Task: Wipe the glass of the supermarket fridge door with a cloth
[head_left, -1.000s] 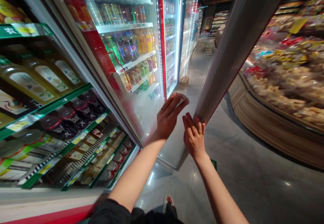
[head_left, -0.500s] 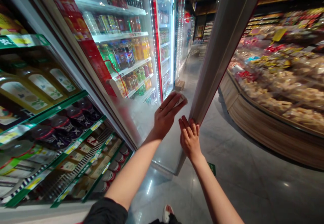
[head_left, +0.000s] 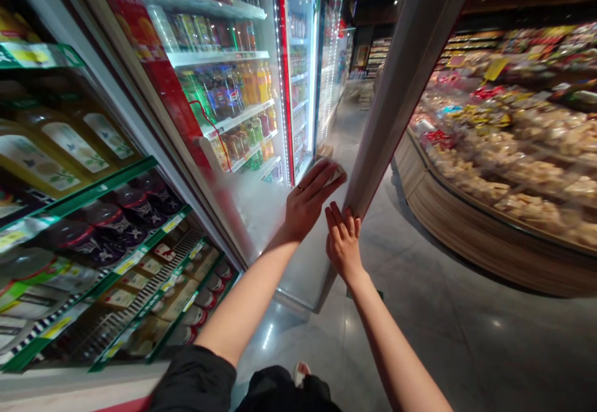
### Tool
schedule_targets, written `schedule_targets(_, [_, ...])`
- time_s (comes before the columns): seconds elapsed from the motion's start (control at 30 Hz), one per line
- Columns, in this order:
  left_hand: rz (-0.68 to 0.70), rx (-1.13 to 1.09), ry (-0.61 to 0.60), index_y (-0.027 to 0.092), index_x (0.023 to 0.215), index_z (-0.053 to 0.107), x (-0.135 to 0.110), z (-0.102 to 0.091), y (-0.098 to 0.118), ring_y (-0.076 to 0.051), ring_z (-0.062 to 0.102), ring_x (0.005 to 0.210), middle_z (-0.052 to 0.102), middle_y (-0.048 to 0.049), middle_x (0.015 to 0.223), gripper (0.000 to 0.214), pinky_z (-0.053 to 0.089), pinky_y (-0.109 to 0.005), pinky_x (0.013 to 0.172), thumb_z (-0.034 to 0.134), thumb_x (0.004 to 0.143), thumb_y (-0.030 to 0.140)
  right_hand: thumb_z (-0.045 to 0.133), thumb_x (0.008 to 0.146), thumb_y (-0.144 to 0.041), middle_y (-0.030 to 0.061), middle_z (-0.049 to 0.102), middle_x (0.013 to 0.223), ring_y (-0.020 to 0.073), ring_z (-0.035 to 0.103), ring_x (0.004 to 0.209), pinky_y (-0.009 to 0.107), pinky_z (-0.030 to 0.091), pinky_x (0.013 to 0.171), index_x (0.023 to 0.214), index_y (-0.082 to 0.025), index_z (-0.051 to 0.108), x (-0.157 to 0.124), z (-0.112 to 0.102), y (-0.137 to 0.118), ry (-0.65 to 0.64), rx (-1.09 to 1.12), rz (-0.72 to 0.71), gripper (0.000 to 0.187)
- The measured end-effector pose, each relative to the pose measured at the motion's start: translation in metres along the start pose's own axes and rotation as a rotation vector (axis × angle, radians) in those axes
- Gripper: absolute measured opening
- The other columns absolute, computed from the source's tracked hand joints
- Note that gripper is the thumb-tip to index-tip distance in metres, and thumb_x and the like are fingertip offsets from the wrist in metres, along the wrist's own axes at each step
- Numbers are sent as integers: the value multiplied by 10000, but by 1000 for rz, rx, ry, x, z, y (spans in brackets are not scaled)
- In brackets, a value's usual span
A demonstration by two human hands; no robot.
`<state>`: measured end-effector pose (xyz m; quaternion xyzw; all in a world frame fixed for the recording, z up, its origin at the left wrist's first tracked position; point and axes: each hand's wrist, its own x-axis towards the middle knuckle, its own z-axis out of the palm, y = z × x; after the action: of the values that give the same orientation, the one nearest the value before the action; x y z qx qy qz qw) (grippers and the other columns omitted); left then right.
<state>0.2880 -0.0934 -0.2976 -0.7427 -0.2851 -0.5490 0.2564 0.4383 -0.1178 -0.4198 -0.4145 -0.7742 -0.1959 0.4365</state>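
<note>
A glass cooler door point(head_left: 303, 269) stands swung open before me, its lower pane fogged. My left hand point(head_left: 310, 197), with a ring on one finger, presses a folded white cloth point(head_left: 336, 174) against the pane near the door's grey frame point(head_left: 387, 101). Most of the cloth is hidden under the fingers. Lower and to the right, my right hand point(head_left: 344, 241) rests on the edge of that frame, fingers stretched out and holding nothing.
Left of the door, an open chiller shelf point(head_left: 121, 263) carries bottles and jars. Lit drink shelves point(head_left: 219, 58) show through the glass. A curved wood-sided display point(head_left: 448, 232) with packaged goods is on the right. Grey tiled floor point(head_left: 410, 337) lies below.
My left hand has slid the cloth slightly toward the frame. The right hand keeps its place on the door edge. The whole view has shifted a little.
</note>
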Motion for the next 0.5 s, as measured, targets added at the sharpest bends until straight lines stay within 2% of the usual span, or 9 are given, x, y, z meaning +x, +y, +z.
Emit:
schedule_targets(0.17, [24,-14,26,236,1523,624,7,2,1,-179,510,1577,714,-70,1507,464,512,-373,1293,450,1119,90,411,961,-59,100,520,1711,251,430,1603,495,258,1356,1736,-286,330,1,0,2,-39,-27,3,812])
schedule_targets(0.27, [49,-10,0,239,1497,641,4,-1,-5,-172,517,1572,711,-63,1511,459,520,-372,1286,454,1112,74,410,957,-66,113,523,1707,271,439,1602,537,313,1339,1722,-275,371,1,0,7,-63,-30,2,794])
schedule_targets(0.4, [2,38,18,232,1496,640,-8,-2,-13,-177,495,1587,708,-76,1516,470,529,-392,1279,431,1110,65,422,946,-69,129,531,1697,295,432,1608,586,344,1326,1703,-255,412,2,2,10,-83,-16,14,780])
schedule_targets(0.5, [5,25,-98,267,1557,589,-13,3,-15,-178,454,1611,667,-47,1573,500,497,-425,1314,390,1128,105,399,951,-67,135,507,1713,302,416,1618,609,328,1332,1718,-253,379,5,3,10,-83,-1,33,790])
